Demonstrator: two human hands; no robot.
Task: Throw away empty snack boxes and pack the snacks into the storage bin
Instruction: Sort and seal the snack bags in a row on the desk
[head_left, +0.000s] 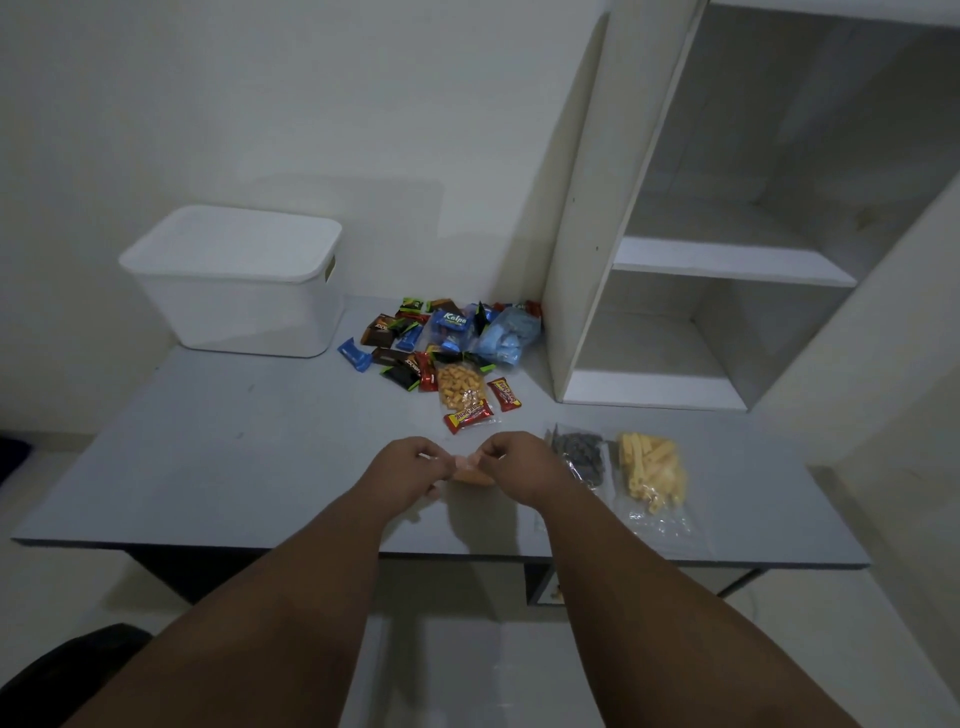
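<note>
My left hand (410, 470) and my right hand (519, 465) meet over the front middle of the grey table (234, 467), both pinched on a small clear bag with orange snack pieces (470, 475), mostly hidden between them. A white storage bin (236, 283) with its lid on stands at the back left. A heap of small wrapped snacks (441, 348) lies at the back middle, with a clear bag of orange puffs (460, 392) and red bars (467, 415) in front of it. To my right lie a bag of dark snacks (582, 457) and a bag of yellow sticks (652, 475).
A white open shelf unit (675, 291) stands on the table's back right. The wall runs behind the bin. A dark chair part (62, 670) shows at the bottom left. No snack box or waste bin is in view.
</note>
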